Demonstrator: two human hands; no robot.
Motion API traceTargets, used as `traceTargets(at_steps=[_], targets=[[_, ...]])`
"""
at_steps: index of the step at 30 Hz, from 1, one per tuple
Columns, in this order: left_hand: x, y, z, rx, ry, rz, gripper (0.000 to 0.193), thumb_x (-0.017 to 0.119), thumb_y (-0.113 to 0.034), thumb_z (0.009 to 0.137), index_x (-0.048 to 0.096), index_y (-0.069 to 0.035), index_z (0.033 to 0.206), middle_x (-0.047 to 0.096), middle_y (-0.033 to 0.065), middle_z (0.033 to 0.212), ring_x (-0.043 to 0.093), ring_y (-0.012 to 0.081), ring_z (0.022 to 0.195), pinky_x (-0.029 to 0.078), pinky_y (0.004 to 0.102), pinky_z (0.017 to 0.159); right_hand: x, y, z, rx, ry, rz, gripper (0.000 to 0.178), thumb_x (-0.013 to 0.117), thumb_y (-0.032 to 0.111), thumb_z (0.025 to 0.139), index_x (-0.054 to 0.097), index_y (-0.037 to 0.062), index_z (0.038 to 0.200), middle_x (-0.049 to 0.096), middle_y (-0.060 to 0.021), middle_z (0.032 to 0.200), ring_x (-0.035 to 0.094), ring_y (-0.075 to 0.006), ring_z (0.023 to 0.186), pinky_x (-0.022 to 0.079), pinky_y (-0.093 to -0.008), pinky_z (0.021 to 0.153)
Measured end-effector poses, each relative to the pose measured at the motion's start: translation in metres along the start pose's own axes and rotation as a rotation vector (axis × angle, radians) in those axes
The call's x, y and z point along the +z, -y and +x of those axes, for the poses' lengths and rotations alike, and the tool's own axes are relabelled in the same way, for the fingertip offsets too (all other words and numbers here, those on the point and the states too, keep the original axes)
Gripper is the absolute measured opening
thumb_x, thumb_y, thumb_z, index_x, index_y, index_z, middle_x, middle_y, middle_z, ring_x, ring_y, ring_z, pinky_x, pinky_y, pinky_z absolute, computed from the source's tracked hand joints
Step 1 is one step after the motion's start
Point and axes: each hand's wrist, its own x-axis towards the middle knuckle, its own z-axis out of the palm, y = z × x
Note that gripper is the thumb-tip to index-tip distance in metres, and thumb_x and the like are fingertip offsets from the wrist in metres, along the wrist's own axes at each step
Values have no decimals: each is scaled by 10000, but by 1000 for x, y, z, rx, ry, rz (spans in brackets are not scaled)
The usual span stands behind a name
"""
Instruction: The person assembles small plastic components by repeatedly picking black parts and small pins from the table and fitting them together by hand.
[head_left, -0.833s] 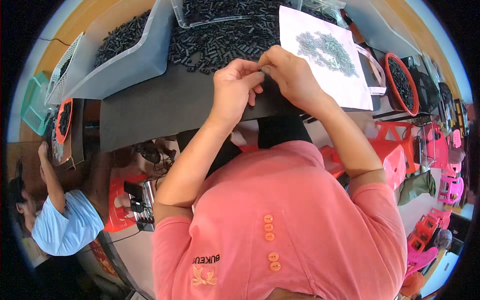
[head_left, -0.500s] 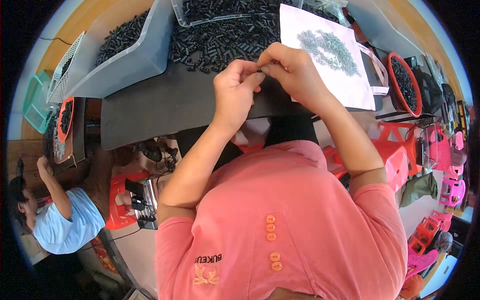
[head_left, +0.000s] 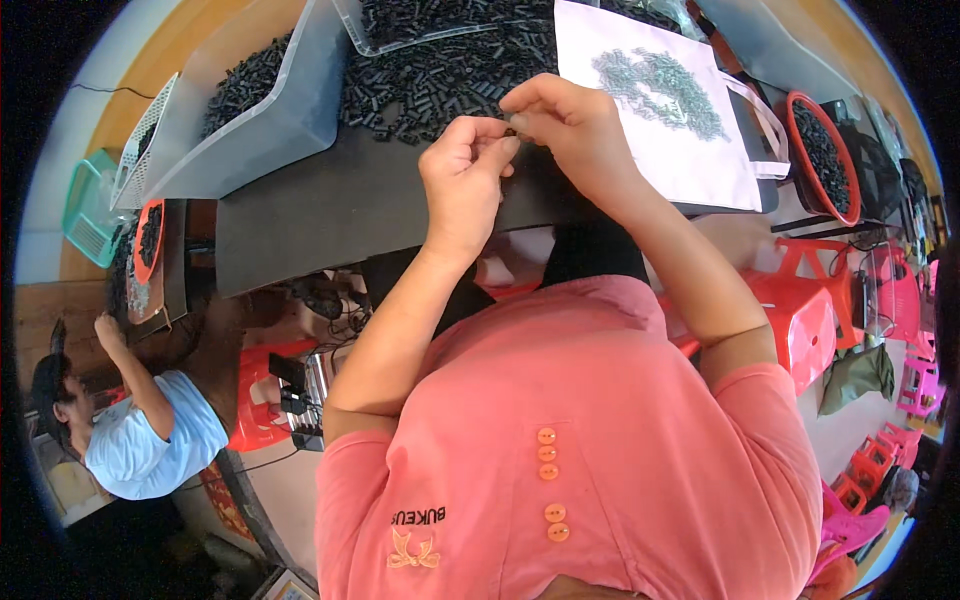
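Observation:
Over the near edge of the black parts heap, both my hands meet fingertip to fingertip. My left hand (head_left: 462, 185) is closed, thumb and index finger pinching a small black piece (head_left: 511, 132), mostly hidden by the fingers. My right hand (head_left: 578, 135) is closed in a pinch just above it; what its fingertips hold, if anything, is too small to make out. Short black tube-like pieces (head_left: 440, 85) lie heaped on the dark tabletop (head_left: 310, 205) beyond my hands. To the right, a pale pink cloth bag (head_left: 690, 180) lies flat, bearing many small, clear or silvery pieces (head_left: 665, 95).
A translucent bin (head_left: 270, 140) of black pieces stands at left, another bin (head_left: 385, 45) at the back. A red basin (head_left: 825, 160) of black pieces is at right. A person in light blue (head_left: 155, 435) works at far left. Red stools (head_left: 800, 320) stand right of me.
My right fingertips have lifted slightly away from my left ones, and a little of the black piece shows between them. The whole view has shifted slightly.

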Motion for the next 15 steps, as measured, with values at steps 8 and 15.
traceTargets(at_steps=[8, 15], targets=[[0, 0, 0, 31, -38, 43, 50, 658, 11, 832, 633, 19, 875, 623, 20, 737, 547, 69, 607, 447, 222, 551, -2, 13, -5, 54, 50, -32, 243, 652, 35, 803, 659, 63, 1045, 649, -95, 701, 632, -174, 621, 492, -298, 578], [1, 1, -1, 83, -47, 108, 57, 660, 16, 818, 620, 26, 858, 621, 35, 717, 550, 83, 600, 454, 239, 554, 5, 10, -7, -36, -67, -60, 237, 637, 20, 815, 661, 81, 1043, 647, -121, 707, 654, -221, 613, 498, -317, 558]])
